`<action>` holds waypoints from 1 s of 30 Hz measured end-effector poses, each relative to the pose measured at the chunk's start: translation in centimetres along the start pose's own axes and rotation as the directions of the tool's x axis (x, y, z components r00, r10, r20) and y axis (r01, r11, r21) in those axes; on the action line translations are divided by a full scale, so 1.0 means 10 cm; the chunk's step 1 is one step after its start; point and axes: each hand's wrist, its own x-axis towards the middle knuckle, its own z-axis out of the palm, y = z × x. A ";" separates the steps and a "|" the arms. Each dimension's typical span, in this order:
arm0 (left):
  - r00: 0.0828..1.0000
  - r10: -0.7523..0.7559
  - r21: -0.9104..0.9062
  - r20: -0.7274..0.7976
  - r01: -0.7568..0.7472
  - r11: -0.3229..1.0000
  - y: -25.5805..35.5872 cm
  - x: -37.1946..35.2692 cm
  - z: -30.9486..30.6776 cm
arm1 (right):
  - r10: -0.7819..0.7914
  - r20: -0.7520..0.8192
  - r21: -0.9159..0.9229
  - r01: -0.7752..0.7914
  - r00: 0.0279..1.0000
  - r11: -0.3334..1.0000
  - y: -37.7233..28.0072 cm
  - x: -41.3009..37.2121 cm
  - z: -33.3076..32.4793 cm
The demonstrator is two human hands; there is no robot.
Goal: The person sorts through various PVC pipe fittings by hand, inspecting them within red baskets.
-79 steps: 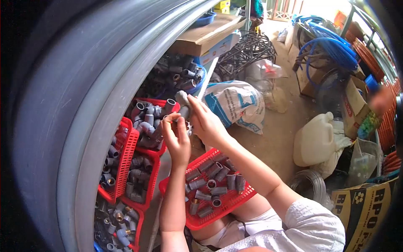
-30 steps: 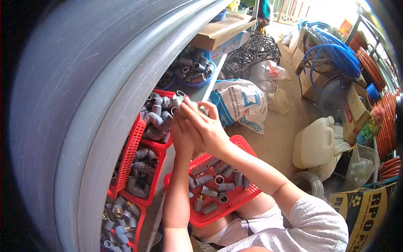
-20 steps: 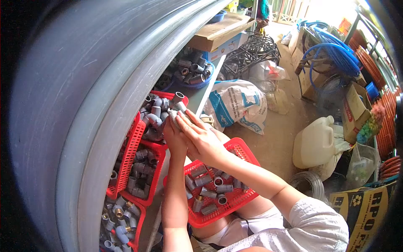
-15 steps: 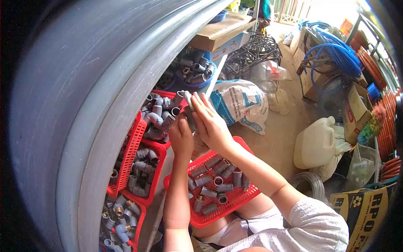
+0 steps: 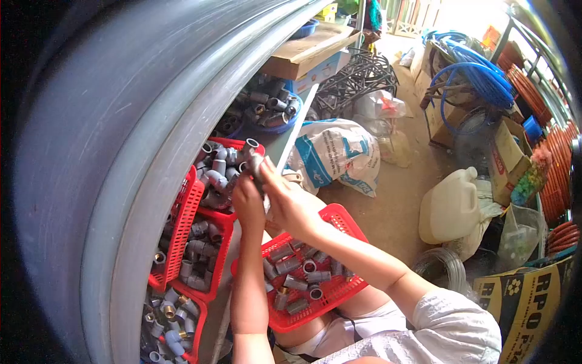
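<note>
A grey plastic pipe fitting [image 5: 256, 165] is between my two hands, above the front end of the red basket on my lap. My left hand [image 5: 248, 199] is closed round its near side. The fingers of my right hand [image 5: 290, 203] press along its other side, partly hiding it. Its exact shape is hard to make out. Below my forearms, a red basket [image 5: 339, 221] rests on my thighs with several grey pipe couplings [image 5: 295, 282] in it, some with brass ends. Just beyond my left hand, another red basket [image 5: 254, 147] holds grey elbows and tees.
More red baskets [image 5: 193, 227] of fittings stand at my left beside large grey pipes [image 5: 151, 151]. A blue basket [image 5: 290, 125] of fittings sits further off. A white sack [image 5: 339, 155], a plastic jerrycan [image 5: 448, 206] and blue hose coils [image 5: 479, 82] lie to the right.
Both hands have moved slightly down and left in view with the fitting between them. My right fingers have shifted along it. The whole view has moved a little.
</note>
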 end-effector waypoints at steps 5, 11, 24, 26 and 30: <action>0.994 -0.074 -0.037 0.081 0.077 0.996 0.11 -0.09 0.03 | 0.361 0.111 0.112 -0.373 0.926 0.921 0.02 0.21 -0.12; 0.998 0.031 0.011 -0.059 -0.031 0.999 -0.09 -0.03 0.02 | 0.017 0.072 -0.022 -0.015 0.997 1.000 -0.06 -0.03 0.03; 0.996 -0.009 -0.013 -0.094 0.008 1.000 0.06 0.00 0.06 | -0.018 -0.173 0.077 0.032 0.985 0.997 0.11 0.01 0.22; 0.999 0.009 0.033 -0.049 -0.008 0.999 0.17 -0.11 0.07 | 0.030 -0.213 0.084 -0.012 0.977 0.996 0.20 0.10 0.19; 0.975 0.086 0.121 0.203 -0.112 0.986 0.35 -0.24 0.08 | 0.359 -0.160 0.329 -0.293 0.920 0.898 0.25 0.26 -0.01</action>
